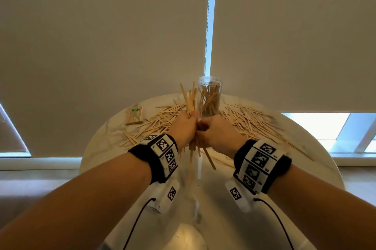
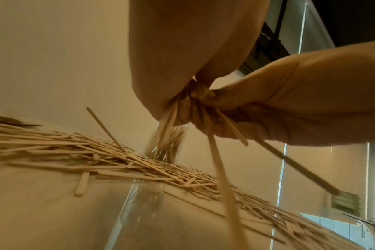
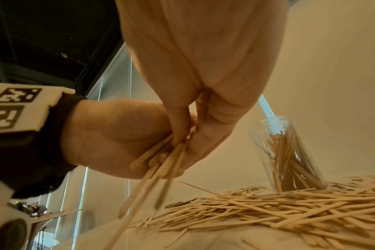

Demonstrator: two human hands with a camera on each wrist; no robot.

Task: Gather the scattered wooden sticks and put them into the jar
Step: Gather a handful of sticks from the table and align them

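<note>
A clear plastic jar (image 1: 209, 95), partly filled with wooden sticks, stands upright at the far side of the round table (image 1: 223, 198). Loose sticks lie in two heaps, left (image 1: 162, 117) and right (image 1: 252, 121) of it. Just in front of the jar my left hand (image 1: 188, 125) grips a bundle of sticks (image 1: 189, 100) held upright above the table. Its ends fan out above the fist and hang below it. My right hand (image 1: 206, 128) is pressed against the left, its fingers curled round the same bundle (image 3: 161, 169). The jar (image 3: 287, 152) rises behind the heap (image 3: 268, 208).
A small wrapped packet of sticks (image 1: 135, 115) lies at the table's far left. Pale roller blinds hang right behind the table. The near half of the tabletop carries only a few stray sticks, and its rim curves round on both sides.
</note>
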